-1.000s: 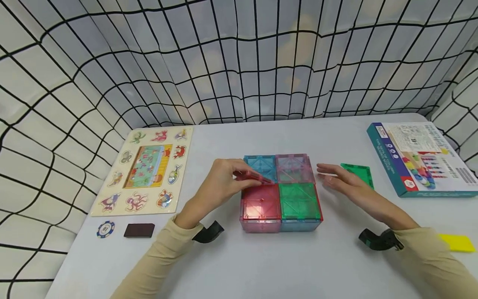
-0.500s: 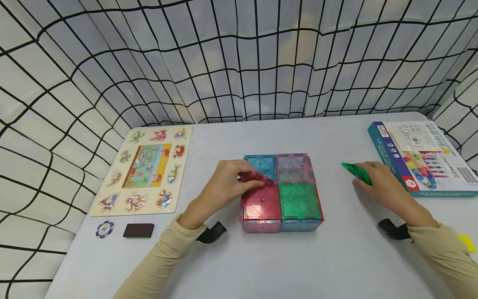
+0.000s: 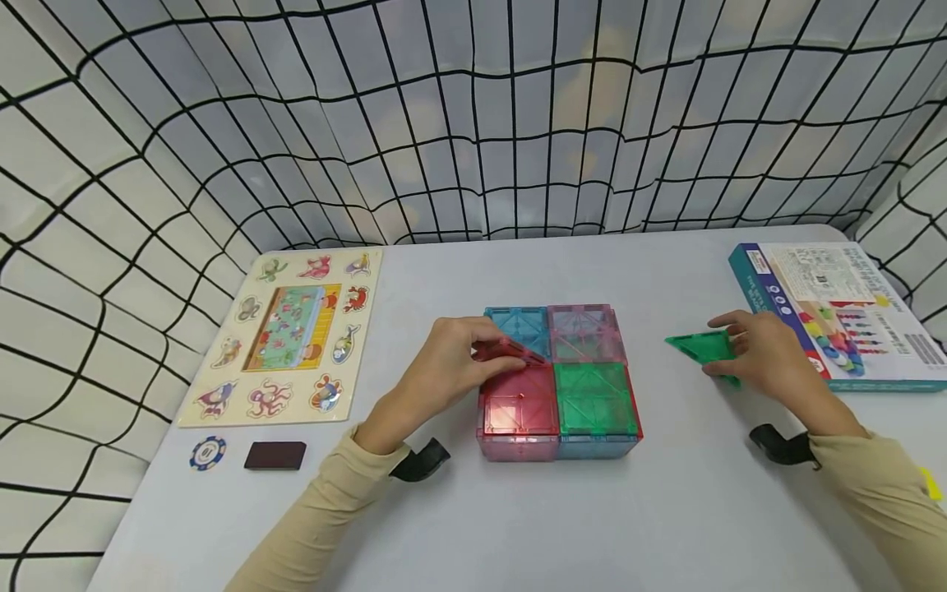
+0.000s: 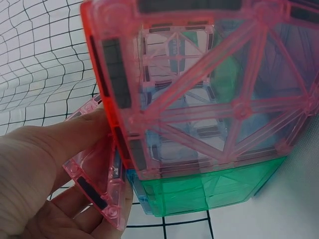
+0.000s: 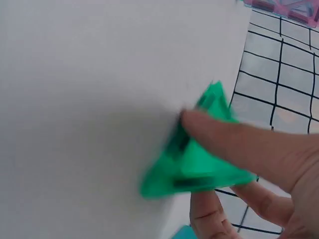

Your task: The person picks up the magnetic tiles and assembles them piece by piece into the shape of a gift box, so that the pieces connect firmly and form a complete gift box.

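Note:
In the head view, a low block of see-through magnetic tiles (image 3: 597, 399) stands mid-table, its top showing blue, pink, red and green squares. My left hand (image 3: 459, 353) pinches a red triangular magnetic tile (image 4: 94, 174) at the top of the block, by the seam between the blue and red squares. Seen from the left wrist, thumb and fingers grip that tile close beside the block's side. To the right of the block, my right hand (image 3: 765, 362) holds a green triangular magnetic tile (image 3: 699, 347) between thumb and fingers. The right wrist view shows this tile blurred.
At the left lies a sea-animal puzzle board (image 3: 366, 329), with a poker chip (image 3: 208, 453) and a dark rectangular block (image 3: 274, 456) in front of it. A toy box (image 3: 851, 312) lies at the right. Black netting (image 3: 510, 123) rises behind the table.
My right hand has moved right from beside the block and picked up the green tile, then turned it so its triangular face shows. The left hand has hardly moved.

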Motion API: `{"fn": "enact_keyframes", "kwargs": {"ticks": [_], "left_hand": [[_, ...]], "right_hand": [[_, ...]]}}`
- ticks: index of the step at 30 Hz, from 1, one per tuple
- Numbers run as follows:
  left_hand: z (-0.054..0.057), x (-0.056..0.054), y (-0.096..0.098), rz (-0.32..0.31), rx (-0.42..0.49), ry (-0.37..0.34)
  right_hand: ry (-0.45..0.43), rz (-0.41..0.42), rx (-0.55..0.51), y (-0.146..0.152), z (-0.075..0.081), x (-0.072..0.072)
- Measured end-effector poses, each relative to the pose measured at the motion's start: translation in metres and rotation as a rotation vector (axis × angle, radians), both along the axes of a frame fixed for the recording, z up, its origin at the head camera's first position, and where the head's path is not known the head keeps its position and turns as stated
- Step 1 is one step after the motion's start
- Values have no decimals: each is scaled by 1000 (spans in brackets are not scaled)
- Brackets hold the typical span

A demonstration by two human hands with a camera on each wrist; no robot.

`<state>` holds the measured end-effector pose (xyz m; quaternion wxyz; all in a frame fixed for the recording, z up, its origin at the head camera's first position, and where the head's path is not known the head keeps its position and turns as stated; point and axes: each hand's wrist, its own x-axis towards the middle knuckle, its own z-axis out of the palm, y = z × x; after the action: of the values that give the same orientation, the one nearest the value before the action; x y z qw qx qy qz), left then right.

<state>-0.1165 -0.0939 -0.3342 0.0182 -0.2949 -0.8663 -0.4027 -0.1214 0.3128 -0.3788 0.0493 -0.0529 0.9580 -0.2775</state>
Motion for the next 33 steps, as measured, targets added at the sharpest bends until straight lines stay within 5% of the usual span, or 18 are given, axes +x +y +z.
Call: {"fn": "enact_keyframes", "kwargs": {"ticks": [5, 9, 14, 20, 33], "left_hand": [[-1, 0, -1, -4, 9, -2], [-2, 0, -1, -2, 3, -6], [-1, 1, -1, 9, 0, -5], [-1, 2, 0, 10, 6, -10], [1, 2, 1, 14, -5, -7]], "right_hand": [[43, -21, -54, -1, 3, 4], [235, -7, -134, -15, 21, 12], [417, 183, -297, -51, 52, 20], [397, 418, -274, -90, 66, 23], [316, 429, -212, -111, 55, 22]]}}
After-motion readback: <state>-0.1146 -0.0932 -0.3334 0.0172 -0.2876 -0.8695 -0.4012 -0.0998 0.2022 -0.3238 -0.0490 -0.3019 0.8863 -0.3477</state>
